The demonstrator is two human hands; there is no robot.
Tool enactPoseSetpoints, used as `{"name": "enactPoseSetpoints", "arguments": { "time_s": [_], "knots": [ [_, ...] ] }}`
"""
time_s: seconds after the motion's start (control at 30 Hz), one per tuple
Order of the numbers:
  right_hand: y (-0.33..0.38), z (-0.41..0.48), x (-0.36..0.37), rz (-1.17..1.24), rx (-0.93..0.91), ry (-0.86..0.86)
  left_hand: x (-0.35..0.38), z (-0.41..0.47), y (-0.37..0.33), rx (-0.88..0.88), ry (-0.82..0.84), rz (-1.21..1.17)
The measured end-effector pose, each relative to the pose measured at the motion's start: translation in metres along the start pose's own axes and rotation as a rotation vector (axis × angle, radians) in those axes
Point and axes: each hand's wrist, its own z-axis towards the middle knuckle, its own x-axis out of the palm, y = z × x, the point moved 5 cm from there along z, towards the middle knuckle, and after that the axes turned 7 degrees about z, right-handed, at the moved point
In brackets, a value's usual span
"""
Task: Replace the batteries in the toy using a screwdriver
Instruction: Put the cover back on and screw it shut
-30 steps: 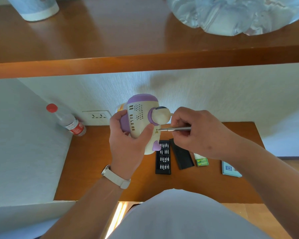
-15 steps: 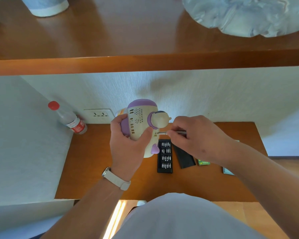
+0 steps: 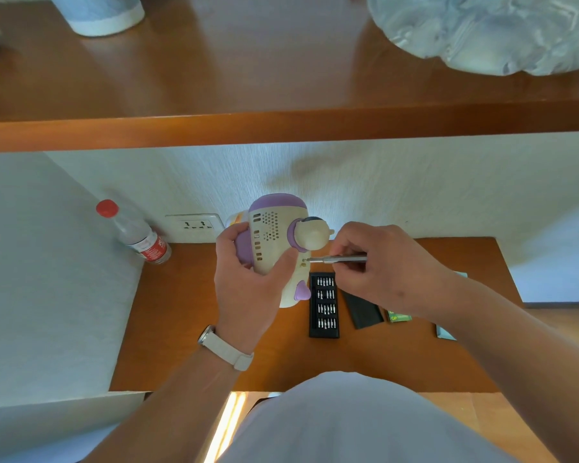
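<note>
- the toy (image 3: pixel 274 242) is held up off the worktop (image 3: pixel 188 312), over the middle of its back edge, wrapped by the left grip (image 3: pixel 244 289) with the thumb pressed on the cream shell
- it's probably light, hollow hard plastic, smooth and a bit slippery, so it's best gripped round the body, not by the knobby side piece
- its long axis is run back to front, with the purple cap aimed at the back wall
- the screwdriver (image 3: pixel 338 259), thin and stiff, is pinched in the right grip (image 3: pixel 388 265) and laid crosswise, tip pointed left into a screw hole on the toy's side
</note>
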Motion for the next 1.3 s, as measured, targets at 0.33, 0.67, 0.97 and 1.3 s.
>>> {"name": "enactPoseSetpoints", "arguments": {
  "time_s": [0.33, 0.67, 0.97, 1.3],
  "knots": [
    [-0.007, -0.003, -0.002, -0.039, 0.046, -0.024, 0.003, 0.001, 0.000, 0.001, 0.001, 0.009],
    [-0.007, -0.018, -0.007, 0.049, 0.006, -0.053, 0.012, -0.003, -0.007, 0.012, 0.021, -0.004],
    [-0.016, -0.023, -0.013, -0.035, 0.116, -0.053, 0.026, -0.009, -0.014, 0.017, 0.052, 0.015],
    [-0.014, -0.027, -0.006, -0.034, 0.028, -0.033, 0.023, -0.012, -0.004, 0.010, 0.060, 0.038]
  ]
}}
